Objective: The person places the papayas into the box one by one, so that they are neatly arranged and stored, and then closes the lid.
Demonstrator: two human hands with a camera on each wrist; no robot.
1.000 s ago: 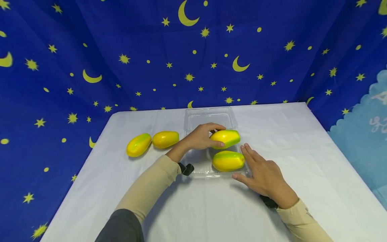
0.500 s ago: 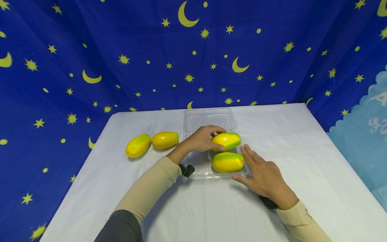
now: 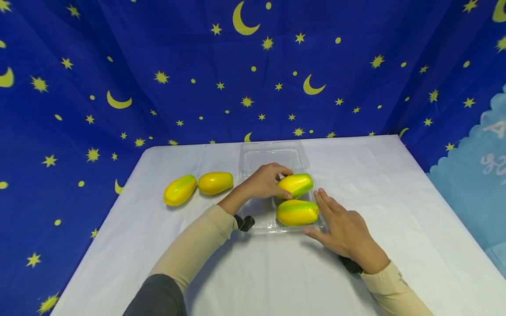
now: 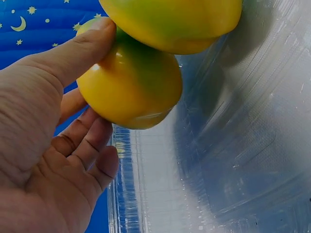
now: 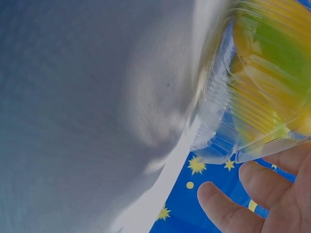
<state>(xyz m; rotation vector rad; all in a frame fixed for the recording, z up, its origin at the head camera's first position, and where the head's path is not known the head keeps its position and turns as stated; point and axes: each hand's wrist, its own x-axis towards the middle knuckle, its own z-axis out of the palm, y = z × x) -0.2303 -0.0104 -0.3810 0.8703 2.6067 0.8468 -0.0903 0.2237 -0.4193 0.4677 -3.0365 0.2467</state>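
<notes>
My left hand grips a yellow-green papaya at its left end, thumb on the near side and fingers on the far side. This papaya is in the back right part of a clear plastic clamshell box. Just in front of it, inside the box, lies a second papaya; the two overlap in the left wrist view. My right hand has its fingers extended along the box's right side. In the right wrist view, the fingertips are right at the ribbed plastic wall.
Two more papayas, one tilted and one lying sideways, rest on the white-covered table left of the box. The box's lid lies open toward the back. Behind the table hangs a blue curtain with stars and moons.
My left hand has lowered the gripped papaya slightly into the box, bringing it closer to the front papaya. My right hand has stayed in place.
</notes>
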